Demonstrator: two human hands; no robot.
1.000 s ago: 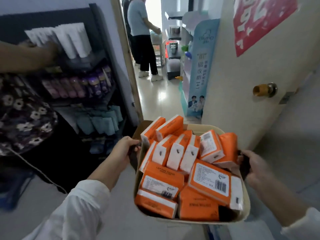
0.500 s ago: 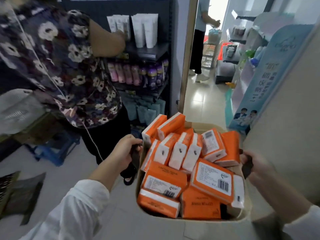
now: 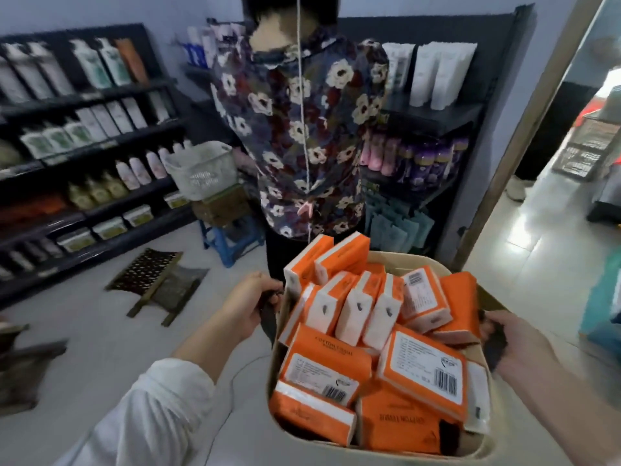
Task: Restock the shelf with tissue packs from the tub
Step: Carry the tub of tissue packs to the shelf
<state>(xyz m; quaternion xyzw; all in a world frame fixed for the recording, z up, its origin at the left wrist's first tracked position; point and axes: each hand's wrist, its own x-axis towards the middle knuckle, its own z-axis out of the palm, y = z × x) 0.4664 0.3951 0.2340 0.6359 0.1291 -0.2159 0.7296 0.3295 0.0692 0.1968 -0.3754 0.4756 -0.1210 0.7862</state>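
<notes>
I carry a beige tub (image 3: 386, 447) in front of me, low and to the right. It is heaped with several orange-and-white tissue packs (image 3: 376, 338). My left hand (image 3: 250, 306) grips the dark handle on the tub's left side. On the right side, my right hand (image 3: 514, 344) holds the other dark handle. A dark shelf unit (image 3: 100, 156) with rows of bottles and boxes runs along the left wall. An orange stretch sits on its lower left shelf, too blurred to identify.
A person in a floral top (image 3: 302, 129) stands right ahead, back turned, very near the tub's far edge. Behind them is a second dark shelf (image 3: 433, 122). A blue stool (image 3: 232, 240) bears a box and white basket. A folded metal rack (image 3: 158, 284) lies on the floor. A doorway (image 3: 554, 196) opens on the right.
My view has swung left: the door and doorway slid to the right edge, the person in the floral top now stands centre, and the left shelf has come into sight. Both hands keep their grip.
</notes>
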